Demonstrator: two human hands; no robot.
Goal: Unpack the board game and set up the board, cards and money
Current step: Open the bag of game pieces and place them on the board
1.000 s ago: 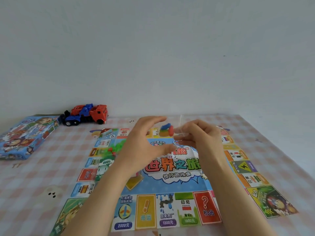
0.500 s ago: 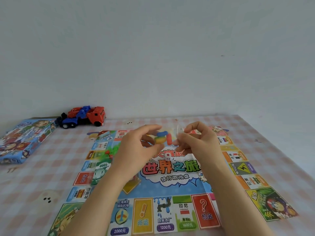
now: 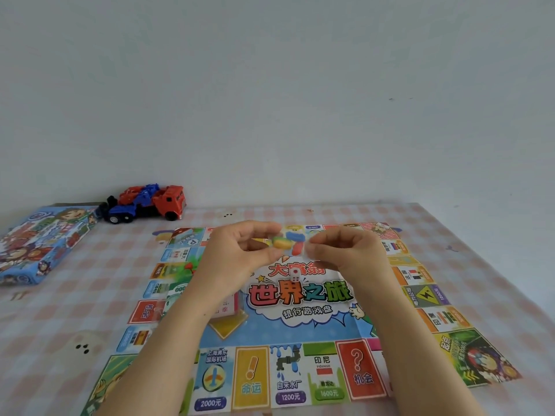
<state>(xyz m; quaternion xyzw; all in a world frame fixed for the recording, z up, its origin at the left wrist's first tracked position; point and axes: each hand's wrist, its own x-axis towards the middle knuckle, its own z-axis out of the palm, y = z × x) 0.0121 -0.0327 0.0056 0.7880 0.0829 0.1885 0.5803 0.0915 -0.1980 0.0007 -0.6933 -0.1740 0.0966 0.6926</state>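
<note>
A box [image 3: 39, 244] lies far left on the worktop [image 3: 60, 325], with a truck [image 3: 147, 202] just beside it. Over the board [image 3: 300, 325], the left hand [image 3: 237, 256] pinches coloured pieces [image 3: 289, 243], and the right hand [image 3: 345, 253] pinches their other side. A die [image 3: 295, 274] sits on the board beneath.

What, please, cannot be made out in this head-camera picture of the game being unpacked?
All in the head view:
- Coloured pieces pinched between left hand and right hand: blurred; count and any wrapper unclear.
- Card stack: mostly hidden by the left forearm.
- Board: near edge cut off by the frame bottom.
- Game box: cut by the left edge.
</note>
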